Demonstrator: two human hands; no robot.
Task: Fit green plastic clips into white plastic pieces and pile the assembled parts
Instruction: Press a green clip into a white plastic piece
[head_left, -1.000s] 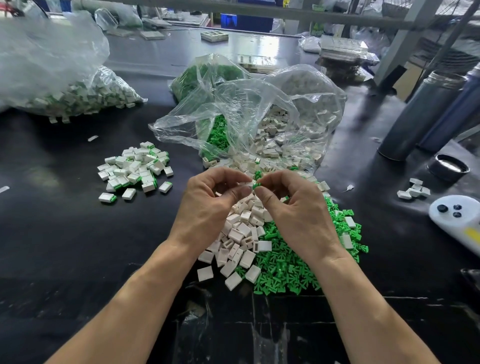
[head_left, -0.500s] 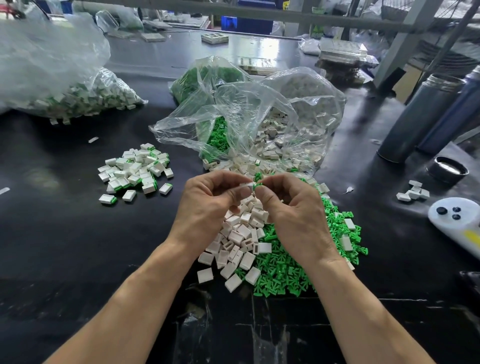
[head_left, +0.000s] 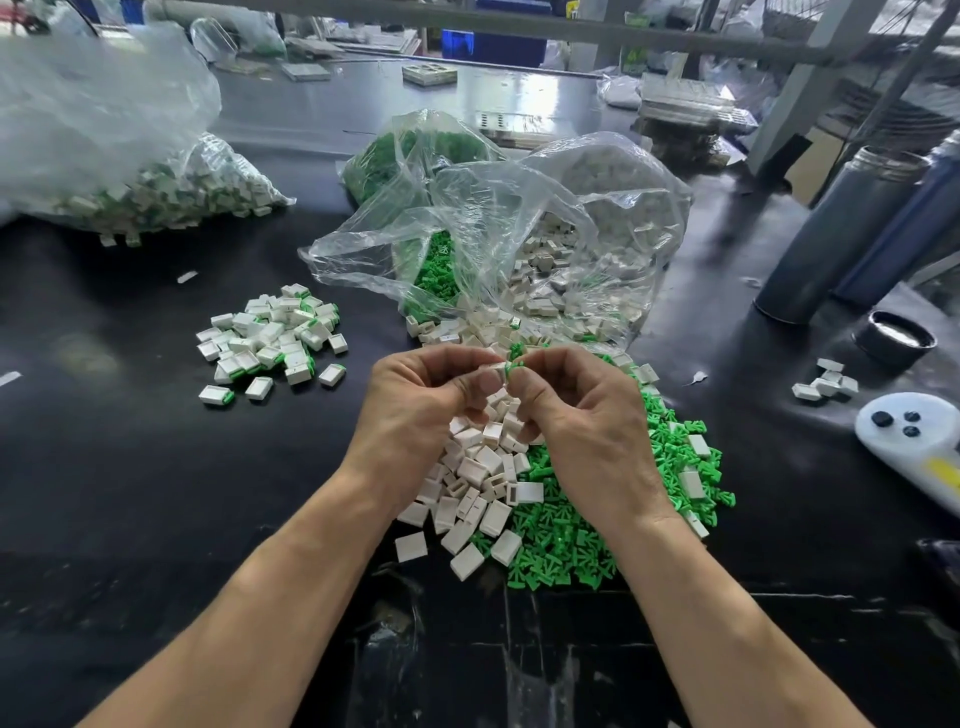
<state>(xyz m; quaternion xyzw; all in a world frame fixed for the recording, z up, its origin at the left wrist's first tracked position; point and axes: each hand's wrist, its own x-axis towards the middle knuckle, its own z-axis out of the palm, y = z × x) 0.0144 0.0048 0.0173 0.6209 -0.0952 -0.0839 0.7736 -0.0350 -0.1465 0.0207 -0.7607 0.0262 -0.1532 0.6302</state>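
Note:
My left hand (head_left: 415, 405) pinches a small white plastic piece (head_left: 494, 370) above the table's middle. My right hand (head_left: 582, 415) pinches a green clip (head_left: 515, 362) whose tip meets that white piece. Both hands hover over a heap of loose white pieces (head_left: 478, 483) and a heap of loose green clips (head_left: 571, 551). A pile of assembled white-and-green parts (head_left: 270, 343) lies to the left on the black table (head_left: 130, 493).
An open clear bag (head_left: 519, 244) with white pieces and green clips lies behind my hands. A bag of assembled parts (head_left: 156, 197) sits far left. Two dark cylinders (head_left: 841, 228), a black lid (head_left: 894, 338), a few white pieces (head_left: 826, 384) and a white controller (head_left: 919, 441) are on the right.
My two hands have drawn slightly closer together, bringing the green clip against the white piece. The piles have not moved.

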